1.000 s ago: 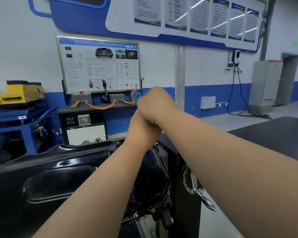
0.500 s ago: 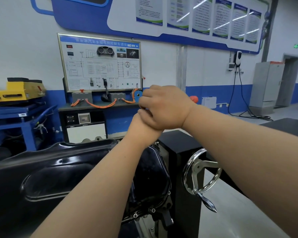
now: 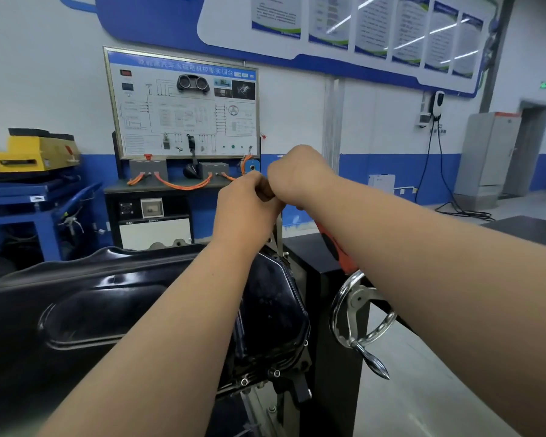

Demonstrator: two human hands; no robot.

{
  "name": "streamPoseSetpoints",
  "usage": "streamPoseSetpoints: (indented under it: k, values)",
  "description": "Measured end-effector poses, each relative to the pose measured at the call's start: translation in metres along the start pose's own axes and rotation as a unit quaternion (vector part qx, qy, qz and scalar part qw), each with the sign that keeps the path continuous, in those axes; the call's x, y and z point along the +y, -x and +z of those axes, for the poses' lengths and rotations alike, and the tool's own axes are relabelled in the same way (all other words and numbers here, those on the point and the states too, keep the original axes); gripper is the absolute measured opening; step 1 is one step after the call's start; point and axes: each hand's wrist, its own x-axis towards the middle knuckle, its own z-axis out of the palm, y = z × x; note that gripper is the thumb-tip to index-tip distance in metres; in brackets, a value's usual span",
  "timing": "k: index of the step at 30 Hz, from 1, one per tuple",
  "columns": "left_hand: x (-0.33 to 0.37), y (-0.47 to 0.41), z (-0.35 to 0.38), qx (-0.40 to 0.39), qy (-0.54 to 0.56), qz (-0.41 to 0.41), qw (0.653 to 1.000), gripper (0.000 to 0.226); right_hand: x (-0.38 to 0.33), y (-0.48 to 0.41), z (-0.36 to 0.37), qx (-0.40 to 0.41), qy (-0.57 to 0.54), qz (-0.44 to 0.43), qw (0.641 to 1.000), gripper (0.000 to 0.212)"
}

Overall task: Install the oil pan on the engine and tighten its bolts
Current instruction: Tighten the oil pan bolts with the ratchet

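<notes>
The glossy black oil pan (image 3: 108, 294) lies on the engine, filling the lower left. Small bolts (image 3: 244, 381) show along its near right flange. Both my hands are raised over the pan's far right end. My left hand (image 3: 246, 203) grips the top of a socket wrench whose thin metal shaft (image 3: 278, 230) runs down to the pan's far edge. My right hand (image 3: 300, 178) is curled beside it on the wrench's orange-and-black handle (image 3: 331, 244), which sticks out under my right forearm. The socket end and the bolt under it are hidden.
A black stand column (image 3: 331, 357) with a chrome handwheel (image 3: 360, 313) rises right of the pan. Behind stand a training panel (image 3: 183, 105) with orange cables, a blue bench (image 3: 38, 200) carrying a yellow unit, and a grey cabinet (image 3: 486, 152). A dark tabletop (image 3: 530, 228) lies right.
My right hand has swung from on top of my left fist to its right side. The orange handle now shows under my right forearm. My left hand stays on the shaft's top.
</notes>
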Motion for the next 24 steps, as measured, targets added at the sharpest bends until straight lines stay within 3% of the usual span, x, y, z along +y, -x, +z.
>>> streamPoseSetpoints:
  k: [1,5,9,12,16,20,24]
  values:
    - [0.0,0.0,-0.001,0.001,0.003,0.002,1.0,0.007,0.0,-0.001,-0.003,0.01,-0.061,0.028,0.998,0.03]
    - [0.001,-0.001,-0.007,-0.01,-0.013,0.009,1.0,0.003,0.006,0.0,0.008,0.065,0.025,-0.031,0.997,0.022]
    - [0.003,-0.001,-0.014,-0.044,-0.023,0.024,0.999,0.002,0.024,0.004,0.004,0.157,0.217,-0.226,0.937,0.026]
    - [0.001,-0.001,-0.015,-0.077,-0.027,0.036,0.996,0.002,0.032,0.004,-0.006,0.173,0.253,-0.301,0.903,0.036]
    - [-0.001,-0.002,-0.017,-0.102,-0.03,0.048,0.993,0.017,0.03,0.007,-0.001,0.165,0.201,-0.274,0.926,0.033]
    - [0.001,-0.001,-0.018,-0.085,-0.019,0.058,0.995,0.031,0.01,0.008,0.002,0.089,0.031,-0.084,0.992,0.024]
    - [0.001,0.002,-0.018,-0.069,-0.01,0.071,0.995,0.043,-0.006,0.01,-0.005,0.02,0.057,-0.057,0.997,0.022]
